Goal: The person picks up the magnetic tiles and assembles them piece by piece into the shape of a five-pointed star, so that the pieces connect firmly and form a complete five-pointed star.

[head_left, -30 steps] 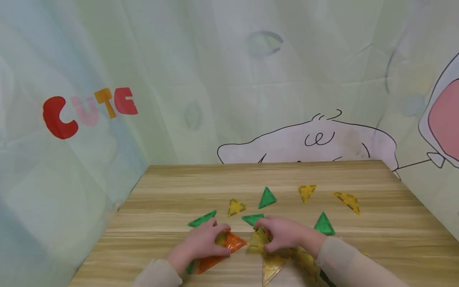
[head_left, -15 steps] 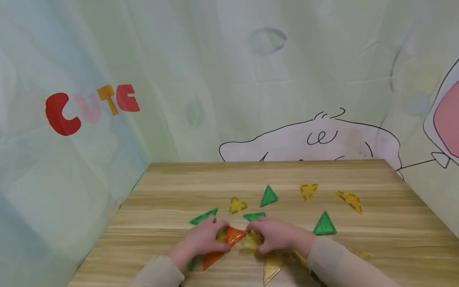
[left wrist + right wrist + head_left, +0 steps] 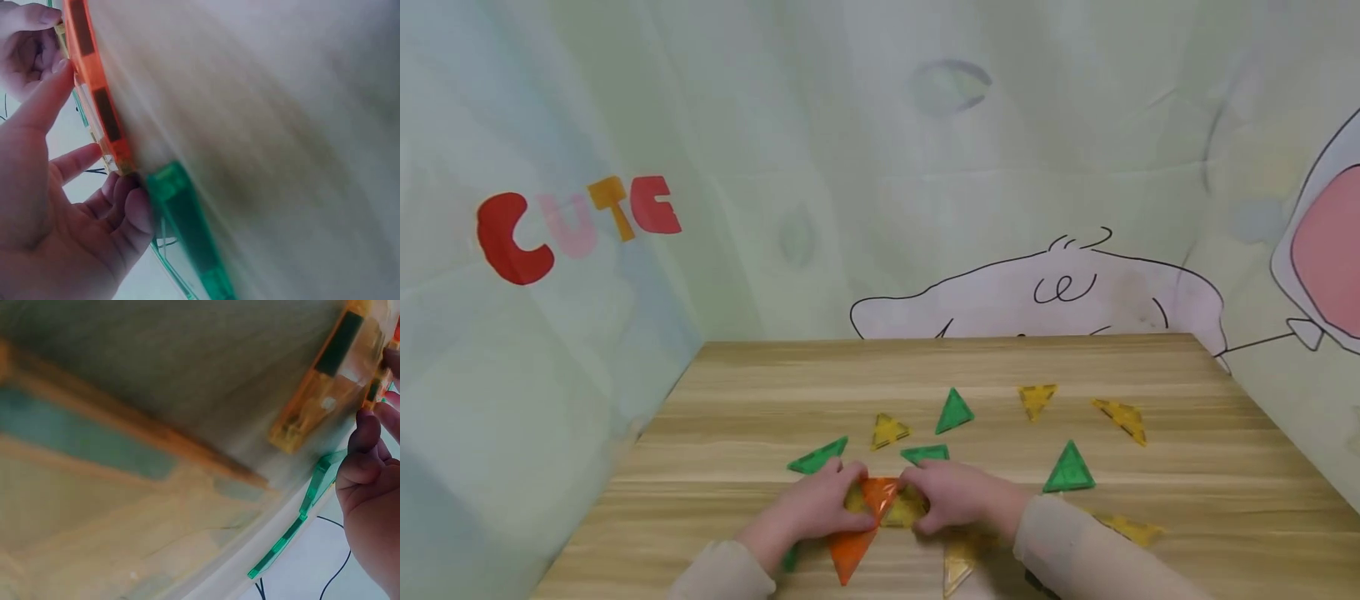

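Observation:
Translucent triangular magnetic tiles lie on a wood-grain table. My left hand [image 3: 816, 504] grips an orange triangle tile [image 3: 880, 493] between thumb and fingers, with part of a yellow tile [image 3: 854, 498] showing beneath the fingers. A second orange tile [image 3: 852, 553] sits just below the thumb. From the right, my right hand [image 3: 958, 496] pinches a yellow triangle tile [image 3: 903, 510] against the orange tile's right edge. In the left wrist view, an orange tile [image 3: 103, 100] is edge-on beside the fingers. The right wrist view shows the right hand [image 3: 375, 475] mostly at the frame's edge.
Behind the hands lie green tiles [image 3: 955, 412] and yellow tiles [image 3: 890, 431], several in all. A green tile [image 3: 1070, 468] and a yellow tile [image 3: 1126, 528] are right of the right hand. Another yellow tile [image 3: 958, 560] lies below it. A printed curtain [image 3: 760, 167] surrounds the table [image 3: 760, 375].
My right hand has moved left with its yellow tile, closing the gap to the orange tile. The orange tiles have turned slightly under my left hand, which stays nearly in place.

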The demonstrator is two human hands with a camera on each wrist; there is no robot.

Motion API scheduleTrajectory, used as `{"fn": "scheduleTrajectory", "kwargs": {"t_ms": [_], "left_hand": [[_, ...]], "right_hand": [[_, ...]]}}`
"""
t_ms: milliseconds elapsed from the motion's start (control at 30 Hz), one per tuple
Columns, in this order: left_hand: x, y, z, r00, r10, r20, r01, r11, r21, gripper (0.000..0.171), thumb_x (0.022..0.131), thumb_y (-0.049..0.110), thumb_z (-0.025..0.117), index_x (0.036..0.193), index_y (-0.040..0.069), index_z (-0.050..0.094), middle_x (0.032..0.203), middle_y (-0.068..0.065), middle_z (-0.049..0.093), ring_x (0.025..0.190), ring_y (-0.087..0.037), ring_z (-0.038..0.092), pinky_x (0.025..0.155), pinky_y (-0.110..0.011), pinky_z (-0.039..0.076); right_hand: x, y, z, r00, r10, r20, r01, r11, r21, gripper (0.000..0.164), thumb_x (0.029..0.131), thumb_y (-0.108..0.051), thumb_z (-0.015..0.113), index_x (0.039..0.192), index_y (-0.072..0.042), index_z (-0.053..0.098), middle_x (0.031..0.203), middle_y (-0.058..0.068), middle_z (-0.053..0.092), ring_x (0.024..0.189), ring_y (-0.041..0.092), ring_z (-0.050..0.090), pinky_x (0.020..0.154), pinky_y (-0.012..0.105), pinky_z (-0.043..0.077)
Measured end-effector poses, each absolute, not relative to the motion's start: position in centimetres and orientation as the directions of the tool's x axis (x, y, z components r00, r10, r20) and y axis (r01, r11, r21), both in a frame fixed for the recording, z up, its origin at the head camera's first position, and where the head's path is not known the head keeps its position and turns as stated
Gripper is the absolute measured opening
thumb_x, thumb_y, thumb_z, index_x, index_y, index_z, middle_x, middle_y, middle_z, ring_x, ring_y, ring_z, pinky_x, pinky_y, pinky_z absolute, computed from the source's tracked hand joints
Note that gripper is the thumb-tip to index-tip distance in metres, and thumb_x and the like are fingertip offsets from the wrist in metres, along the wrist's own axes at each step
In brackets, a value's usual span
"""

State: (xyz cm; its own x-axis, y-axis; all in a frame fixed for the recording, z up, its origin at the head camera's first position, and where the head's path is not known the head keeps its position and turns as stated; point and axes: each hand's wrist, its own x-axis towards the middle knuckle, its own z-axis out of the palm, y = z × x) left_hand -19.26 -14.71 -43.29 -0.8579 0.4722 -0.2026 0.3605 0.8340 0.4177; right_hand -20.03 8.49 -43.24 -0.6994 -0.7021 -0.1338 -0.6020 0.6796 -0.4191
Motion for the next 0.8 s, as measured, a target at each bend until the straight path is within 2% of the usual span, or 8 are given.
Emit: {"fn": "scheduleTrajectory", "kwargs": {"t_ms": [167,300,400,533,667,800], "left_hand": [[-19.2,-14.8,-43.3,-0.863,0.461,-0.209,0.35,0.842,0.411,0.069,0.073,0.056,0.072,0.123,0.013,0.053,0.103,-0.009,0.049,0.078,-0.019,0.05,0.072,-0.043,0.048],[-19.0,-15.0,-43.1,-0.859,0.489,-0.151,0.404,0.829,0.388,0.068,0.073,0.055,0.072,0.121,0.011,0.054,0.105,-0.007,0.046,0.087,-0.021,0.048,0.076,-0.043,0.047],[-18.9,-15.1,-43.1,-0.847,0.523,-0.099,0.459,0.811,0.363,0.067,0.074,0.054,0.072,0.122,0.011,0.055,0.111,-0.006,0.045,0.098,-0.024,0.046,0.083,-0.044,0.045],[-18.9,-14.9,-43.1,-0.817,0.573,-0.071,0.521,0.784,0.336,0.067,0.075,0.054,0.071,0.127,0.016,0.054,0.118,-0.003,0.047,0.104,-0.024,0.045,0.088,-0.044,0.043],[-19.0,-14.4,-43.1,-0.784,0.615,-0.09,0.558,0.76,0.334,0.066,0.075,0.054,0.07,0.132,0.026,0.052,0.119,0.0,0.048,0.105,-0.021,0.044,0.089,-0.043,0.042],[-19.1,-14.1,-43.1,-0.768,0.63,-0.115,0.571,0.754,0.324,0.065,0.076,0.053,0.07,0.134,0.032,0.05,0.121,0.001,0.048,0.107,-0.021,0.043,0.091,-0.045,0.039]], "right_hand": [[-20.2,8.4,-43.5,-0.707,-0.697,-0.123,-0.605,0.685,-0.405,0.047,0.076,-0.03,0.073,0.119,-0.019,0.057,0.091,-0.008,0.05,0.072,0.005,0.049,0.066,0.025,0.045],[-20.5,8.7,-43.6,-0.708,-0.699,-0.103,-0.593,0.667,-0.451,0.051,0.077,-0.031,0.074,0.122,-0.014,0.055,0.099,-0.005,0.056,0.084,0.006,0.053,0.077,0.028,0.047],[-20.8,9.2,-43.4,-0.716,-0.694,-0.079,-0.577,0.652,-0.491,0.053,0.079,-0.029,0.074,0.124,-0.008,0.054,0.1,-0.002,0.058,0.091,0.01,0.055,0.08,0.029,0.047],[-21.4,9.7,-43.0,-0.747,-0.664,-0.034,-0.547,0.643,-0.536,0.053,0.08,-0.024,0.073,0.124,-0.003,0.054,0.099,0.003,0.059,0.089,0.015,0.056,0.076,0.031,0.047],[-22.2,10.0,-42.8,-0.777,-0.629,0.0,-0.516,0.637,-0.573,0.051,0.08,-0.019,0.074,0.123,0.0,0.054,0.099,0.006,0.058,0.086,0.019,0.055,0.075,0.034,0.047],[-23.0,10.6,-43.2,-0.79,-0.613,-0.009,-0.512,0.669,-0.539,0.051,0.08,-0.021,0.074,0.124,-0.002,0.054,0.105,0.007,0.058,0.095,0.021,0.056,0.083,0.039,0.046]]}}
